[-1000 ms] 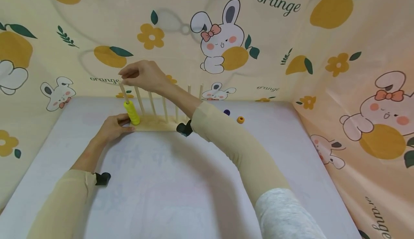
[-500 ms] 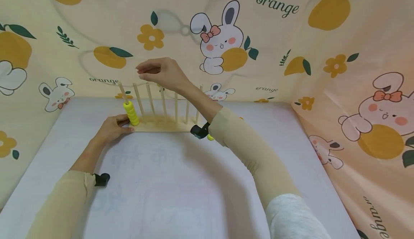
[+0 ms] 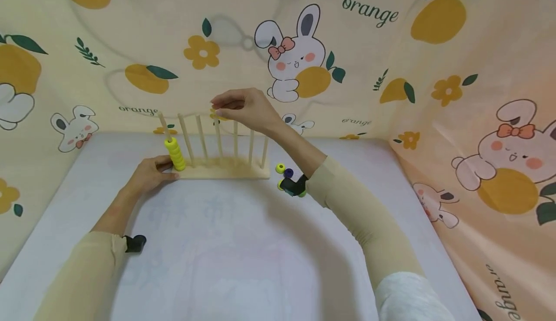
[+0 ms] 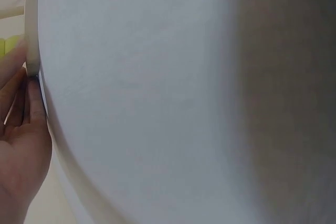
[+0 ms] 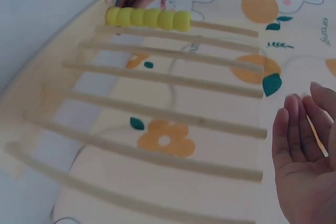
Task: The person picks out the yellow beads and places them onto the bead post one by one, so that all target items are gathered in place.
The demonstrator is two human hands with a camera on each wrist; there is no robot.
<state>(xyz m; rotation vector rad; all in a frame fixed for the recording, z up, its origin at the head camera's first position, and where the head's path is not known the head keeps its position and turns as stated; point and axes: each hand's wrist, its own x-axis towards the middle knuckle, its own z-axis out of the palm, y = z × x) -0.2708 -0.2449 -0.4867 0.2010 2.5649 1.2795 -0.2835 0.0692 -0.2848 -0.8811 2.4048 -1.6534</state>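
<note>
A wooden peg rack [image 3: 226, 172] stands toward the back of the table, its long base carrying a row of several upright pegs. Stacked yellow beads [image 3: 175, 154] fill the lower part of the leftmost peg. My left hand [image 3: 148, 175] grips the base's left end, with the thumb at the front corner; in the left wrist view the fingers [image 4: 35, 103] meet that end. Above the middle pegs hovers my right hand [image 3: 252, 111], holding nothing. Its fingers look loosely bent in the right wrist view, apart from the peg tips.
Right of the rack lie loose beads: a yellow bead [image 3: 280, 168], a purple bead [image 3: 288, 173] and others partly behind the right wrist's black camera [image 3: 294, 186]. A patterned cloth [image 3: 347, 70] hangs behind the white table [image 3: 208, 244].
My right hand has left the top of the leftmost peg and moved right across the rack, uncovering loose beads on the table. The left hand keeps its hold on the base.
</note>
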